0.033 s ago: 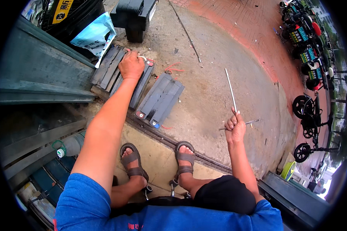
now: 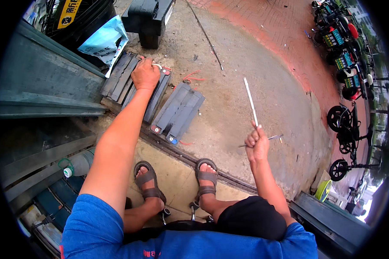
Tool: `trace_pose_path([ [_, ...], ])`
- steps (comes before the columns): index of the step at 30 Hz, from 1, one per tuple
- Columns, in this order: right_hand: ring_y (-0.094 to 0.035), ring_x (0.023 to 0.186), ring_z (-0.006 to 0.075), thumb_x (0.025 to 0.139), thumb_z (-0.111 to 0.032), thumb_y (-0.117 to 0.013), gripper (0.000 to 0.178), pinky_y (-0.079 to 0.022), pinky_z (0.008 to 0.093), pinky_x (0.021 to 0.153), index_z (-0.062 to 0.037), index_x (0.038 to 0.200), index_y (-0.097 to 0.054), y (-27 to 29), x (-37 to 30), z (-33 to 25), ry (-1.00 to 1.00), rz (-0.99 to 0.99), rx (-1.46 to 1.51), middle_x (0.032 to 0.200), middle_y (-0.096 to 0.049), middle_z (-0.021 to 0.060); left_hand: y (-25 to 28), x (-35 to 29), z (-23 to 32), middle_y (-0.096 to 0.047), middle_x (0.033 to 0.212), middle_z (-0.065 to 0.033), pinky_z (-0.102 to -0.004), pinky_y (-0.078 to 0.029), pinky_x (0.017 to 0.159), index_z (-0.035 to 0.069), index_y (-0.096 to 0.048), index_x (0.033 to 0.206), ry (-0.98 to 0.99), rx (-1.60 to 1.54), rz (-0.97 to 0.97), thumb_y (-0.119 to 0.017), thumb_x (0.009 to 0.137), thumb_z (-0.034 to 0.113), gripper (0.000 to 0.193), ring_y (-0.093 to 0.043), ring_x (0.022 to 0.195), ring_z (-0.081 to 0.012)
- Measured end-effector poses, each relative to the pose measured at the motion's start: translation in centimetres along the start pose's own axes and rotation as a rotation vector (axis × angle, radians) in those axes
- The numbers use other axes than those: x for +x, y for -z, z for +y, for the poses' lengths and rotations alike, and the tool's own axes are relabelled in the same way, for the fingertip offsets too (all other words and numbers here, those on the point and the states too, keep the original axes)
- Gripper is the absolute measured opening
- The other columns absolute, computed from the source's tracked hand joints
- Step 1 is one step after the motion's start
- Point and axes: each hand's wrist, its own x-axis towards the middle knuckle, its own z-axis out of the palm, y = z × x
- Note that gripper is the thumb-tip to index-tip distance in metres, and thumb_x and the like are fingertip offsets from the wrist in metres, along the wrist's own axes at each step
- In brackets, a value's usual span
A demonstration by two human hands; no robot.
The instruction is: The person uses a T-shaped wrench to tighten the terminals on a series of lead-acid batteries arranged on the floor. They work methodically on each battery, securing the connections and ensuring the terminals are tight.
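Fingers curled, my left hand (image 2: 145,74) rests at the far end of a grey battery (image 2: 157,102) in a row of similar ones. A short white curved piece (image 2: 159,66) sticks out beside its fingertips; what the fingers grip is hidden. My right hand (image 2: 257,144), at the right over the concrete, is closed around a T-handle wrench (image 2: 250,101). Its long silver shaft points away from me, and the thin crossbar shows on both sides of the hand. Between my hands lies a separate grey battery (image 2: 178,113) with red and blue terminals and red wires at its far end.
A light-blue bag (image 2: 103,42) and a black case (image 2: 149,19) stand beyond the batteries. A thin dark rod (image 2: 205,36) lies on the concrete. A metal door track (image 2: 190,157) crosses before my sandals. Parked bikes (image 2: 343,64) line the right; a plastic bottle (image 2: 78,165) lies left.
My right hand has moved a little left with the wrench, whose shaft now leans slightly more to the left. The left hand stays at the battery row.
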Motion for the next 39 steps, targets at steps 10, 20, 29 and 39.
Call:
trace_pose_path([
  [10, -0.035, 0.050, 0.0057, 0.105, -0.024, -0.061, 0.035, -0.028, 0.0216, 0.048, 0.0038, 0.127, -0.063, 1.1, 0.5, -2.3, 0.027, -0.140, -0.128, 0.063, -0.043, -0.0065, 0.4, 0.0, 0.3, -0.073, 0.100, -0.0119, -0.0488, -0.055, 0.081, 0.008, -0.069, 0.098, 0.051, -0.015, -0.031, -0.060, 0.086, 0.020, 0.019, -0.069, 0.097, -0.0349],
  [20, -0.077, 0.097, 0.0264, 0.105, -0.024, -0.065, 0.043, -0.062, 0.0299, 0.068, 0.0104, 0.131, -0.058, -9.9, -1.0, -7.9, 0.539, -0.352, -0.527, 0.109, -0.075, 0.0241, 5.4, -2.2, -1.0, -0.048, 0.152, -0.0246, -0.0480, -0.031, 0.122, -0.005, -0.052, 0.140, -0.048, -0.017, -0.118, -0.070, 0.090, 0.024, 0.060, -0.039, 0.147, -0.0401],
  [29, -0.076, 0.091, 0.0222, 0.106, -0.025, -0.063, 0.036, -0.062, 0.0307, 0.069, 0.0070, 0.124, -0.063, -27.6, 0.6, -9.4, 0.658, -0.667, -0.704, 0.104, -0.076, 0.0181, 7.2, -4.7, -3.1, -0.052, 0.149, -0.0244, -0.0486, -0.024, 0.126, -0.004, -0.055, 0.138, 0.043, 0.062, -0.174, -0.065, 0.096, 0.032, 0.056, -0.041, 0.146, -0.0393],
  [39, -0.075, 0.086, 0.0197, 0.106, -0.024, -0.061, 0.034, -0.062, 0.0309, 0.069, 0.0080, 0.118, -0.063, -35.2, 3.5, -5.5, 0.678, -0.639, -0.923, 0.101, -0.076, 0.0164, 7.0, -4.8, -3.5, -0.052, 0.151, -0.0239, -0.0484, -0.022, 0.127, -0.005, -0.059, 0.134, 0.071, -0.013, -0.174, -0.060, 0.097, 0.033, 0.053, -0.040, 0.147, -0.0374],
])
